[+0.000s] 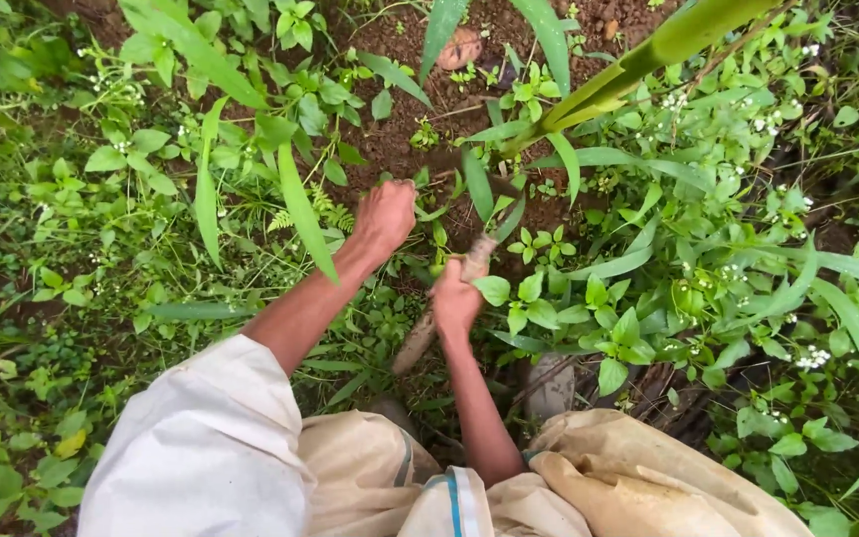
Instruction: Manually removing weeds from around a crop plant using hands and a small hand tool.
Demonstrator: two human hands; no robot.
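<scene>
Cream cloth (pixel 251 457) of my sleeve and wrap fills the lower edge of the frame, closest to the lens. Above it my two forearms run up toward mid-frame. My right hand (pixel 455 298) is clenched around a pale wooden handle (pixel 420 338), gripping it near its upper end. The handle's long axis slants from lower left to upper right, its free butt end pointing back toward my lap. Its working end disappears under leaves just above the fist, so I cannot tell what kind of blade it carries. My left hand (pixel 384 217) sits higher and to the left, fingers curled down into a clump of small weeds (pixel 429 194) at the soil line; whether it grips stems or only presses them aside is not clear. The two hands are near each other but apart, the tool's hidden end lying between them and to the right of the left hand. Bare reddish-brown soil (pixel 400 129) shows in the upper centre. A thick green stalk (pixel 638 65) leans across the upper right, over white-flowered ground cover (pixel 768 119).
</scene>
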